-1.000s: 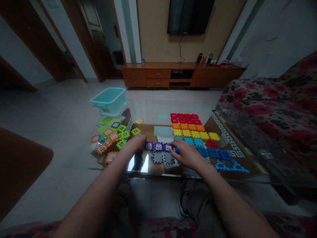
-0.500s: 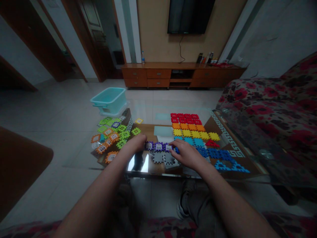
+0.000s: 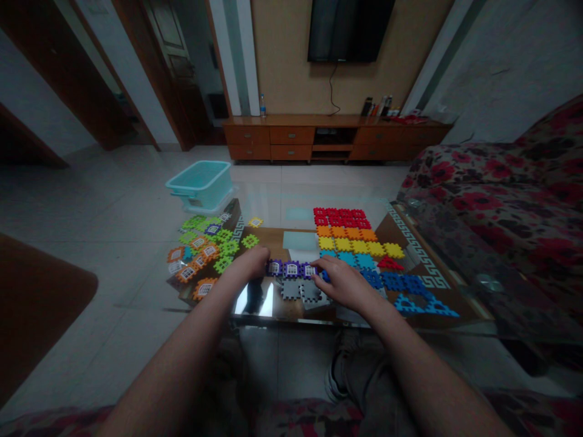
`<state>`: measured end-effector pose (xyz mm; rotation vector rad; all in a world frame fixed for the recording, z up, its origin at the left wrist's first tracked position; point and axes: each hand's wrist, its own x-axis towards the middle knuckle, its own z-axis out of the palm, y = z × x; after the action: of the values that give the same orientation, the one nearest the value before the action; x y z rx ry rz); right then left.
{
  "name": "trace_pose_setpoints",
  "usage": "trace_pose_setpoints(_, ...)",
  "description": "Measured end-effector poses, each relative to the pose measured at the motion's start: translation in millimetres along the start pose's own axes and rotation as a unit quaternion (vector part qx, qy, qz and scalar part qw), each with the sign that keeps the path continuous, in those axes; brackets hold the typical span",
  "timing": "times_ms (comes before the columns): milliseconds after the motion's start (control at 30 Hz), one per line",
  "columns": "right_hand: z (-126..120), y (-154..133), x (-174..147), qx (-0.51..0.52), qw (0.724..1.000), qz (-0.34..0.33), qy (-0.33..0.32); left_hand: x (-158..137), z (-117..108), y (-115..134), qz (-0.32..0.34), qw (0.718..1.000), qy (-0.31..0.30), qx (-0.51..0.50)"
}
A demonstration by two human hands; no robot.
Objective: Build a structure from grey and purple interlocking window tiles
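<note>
Row of purple tiles [image 3: 291, 268] pinched from both ends near table's [image 3: 437, 282] front edge: left hand [image 3: 248, 266] clamped on left end, right hand [image 3: 344, 282] on right end. Grey tiles [image 3: 301, 291] seen just in front, loose pile [image 3: 204, 249] at left edge.

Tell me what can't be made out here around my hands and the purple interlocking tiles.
Head view, the only one:
- Left hand: its fingertips hide the left end of the purple plastic tile row, so its grip is unclear.
- Right hand: covers the row's right end and part of the grey tiles.
- Small items on the wooden TV cabinet: too small and dim.
</note>
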<state>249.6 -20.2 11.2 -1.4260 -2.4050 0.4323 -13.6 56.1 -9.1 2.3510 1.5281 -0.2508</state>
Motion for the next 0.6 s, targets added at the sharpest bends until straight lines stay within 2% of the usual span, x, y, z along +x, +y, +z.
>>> trace_pose_setpoints(600, 2.4, 2.5, -0.3, -0.003, 1.0, -0.003, 0.0, 2.2, 1.8, -1.6, 0.009, 1.0, -0.008, -0.013)
